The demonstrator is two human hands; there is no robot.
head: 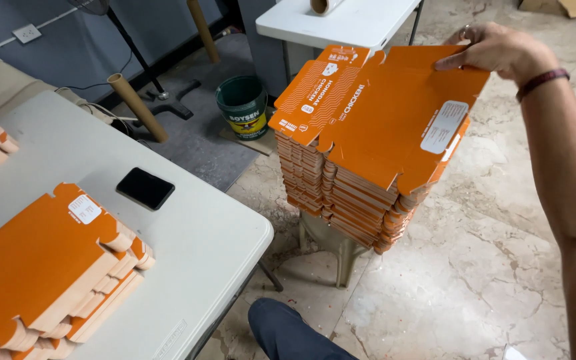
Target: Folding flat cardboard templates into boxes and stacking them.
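Marble-patterned floor tiles (488, 267) cover the right and lower part of the head view, with a grey mat under one green paint bucket (243, 105) farther back. One white folding table (188, 247) fills the lower left; a second white table (355, 20) stands at the top, carrying one roll of tape. Two cardboard tubes (138, 107) lean near the wall, beside one black fan stand (148, 73). On the near table lie one black phone (145, 188), screen dark, and one stack of flat orange box blanks (48, 267), with the edge of a paler stack at the far left. Between the tables, on a low stool (341, 250), sits one tall pile of orange blanks (355, 200), arranged as two adjoining columns. The person's right hand (498, 50) reaches over this pile; its fingers lie close together, flat on the far edge of the top blank (401, 113), thumb hidden, so a pinch cannot be confirmed. That top blank rests slightly askew on the pile. One dark red band circles the wrist. One knee in dark blue trousers (288, 330) shows at the bottom. The left hand is out of view.
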